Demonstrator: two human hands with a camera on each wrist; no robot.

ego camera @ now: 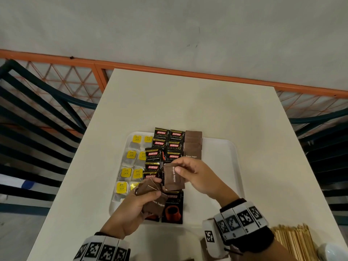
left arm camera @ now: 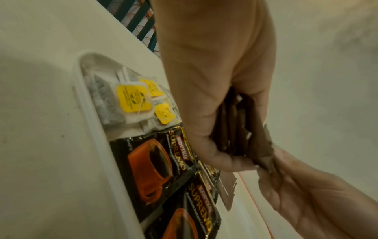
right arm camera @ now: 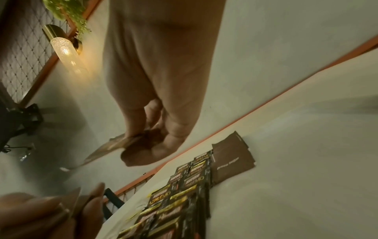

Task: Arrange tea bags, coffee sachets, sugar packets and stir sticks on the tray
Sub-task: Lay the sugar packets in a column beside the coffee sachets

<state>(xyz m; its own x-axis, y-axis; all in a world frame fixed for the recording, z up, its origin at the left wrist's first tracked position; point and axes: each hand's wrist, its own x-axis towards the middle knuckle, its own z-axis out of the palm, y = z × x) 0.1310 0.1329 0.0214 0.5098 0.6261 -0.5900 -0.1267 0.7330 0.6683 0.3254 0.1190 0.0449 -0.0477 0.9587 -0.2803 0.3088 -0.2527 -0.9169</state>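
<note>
A white tray [ego camera: 222,147] lies on the table, with yellow-tagged tea bags [ego camera: 131,155] in its left columns. Black coffee sachets [ego camera: 160,135] fill the middle and brown sugar packets [ego camera: 193,146] overlap at the top right. My left hand [ego camera: 139,202] grips a fanned stack of brown sugar packets [ego camera: 156,202] above the tray's near side; the same stack [left arm camera: 241,129] shows in the left wrist view. My right hand [ego camera: 190,172] pinches one brown sugar packet [ego camera: 173,178] just above that stack, also seen as the packet [right arm camera: 114,145] from the right wrist.
Wooden stir sticks [ego camera: 293,240] lie in a pile at the table's near right corner, next to a white cup [ego camera: 333,251]. Dark slatted chairs [ego camera: 37,129] stand on both sides. An orange rail [ego camera: 169,71] runs behind the table.
</note>
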